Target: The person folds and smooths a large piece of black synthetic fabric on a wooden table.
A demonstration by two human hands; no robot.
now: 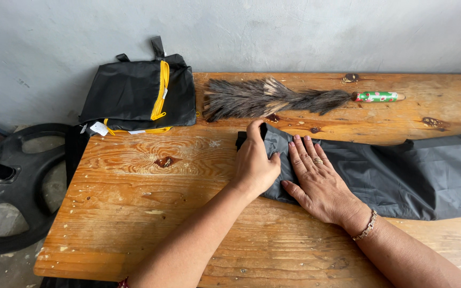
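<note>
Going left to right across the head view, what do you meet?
Black weight plate → black pouch with yellow zip → left hand → right hand → green brush handle

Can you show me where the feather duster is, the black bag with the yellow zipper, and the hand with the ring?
feather duster (pixel 273 98): head view, on the dark feathers.
black bag (pixel 129 93): head view, on its black front panel.
right hand (pixel 316 178): head view, on its back, flat on the dark fabric (pixel 401 176).

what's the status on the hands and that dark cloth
Left hand gripping the cloth end. Right hand flat on it. Duster lies behind, apart.
</note>
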